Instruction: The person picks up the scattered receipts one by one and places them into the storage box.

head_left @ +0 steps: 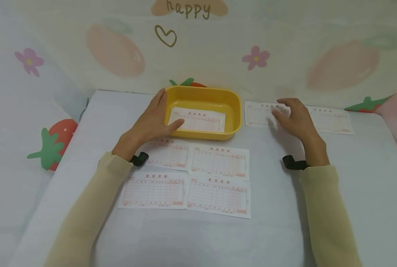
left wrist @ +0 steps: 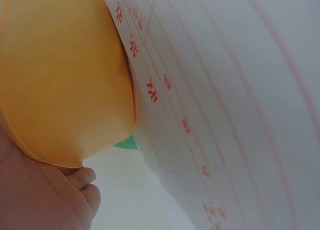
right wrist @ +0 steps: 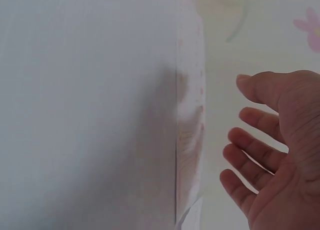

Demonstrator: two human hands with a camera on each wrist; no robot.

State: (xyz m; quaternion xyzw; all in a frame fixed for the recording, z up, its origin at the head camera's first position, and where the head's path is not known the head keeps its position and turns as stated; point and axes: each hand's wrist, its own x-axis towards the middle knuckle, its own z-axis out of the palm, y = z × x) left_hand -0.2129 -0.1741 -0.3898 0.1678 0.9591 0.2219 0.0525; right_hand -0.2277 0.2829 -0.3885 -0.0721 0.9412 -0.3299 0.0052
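My left hand point(head_left: 151, 120) grips the left end of a yellow plastic tray point(head_left: 234, 111), its thumb reaching over the rim. In the left wrist view, the fingertips curl at the rim of the tray point(left wrist: 65, 79). Inside lies a printed receipt slip point(head_left: 198, 120) with red lettering. My right hand point(head_left: 296, 118) hovers with spread, loosely bent fingers and holds nothing. It overlaps two receipt slips at the table's back edge, a left one point(head_left: 258, 115) and a right one point(head_left: 333, 120). The right wrist view has the hand point(right wrist: 275, 150) beside the slips' edge.
Several more receipt slips point(head_left: 219, 163) lie in two rows in front of the tray, one partly under my left wrist. They rest on a white-covered table point(head_left: 171, 241). A backdrop point(head_left: 201, 48) printed with fruit and flowers rises right behind the tray.
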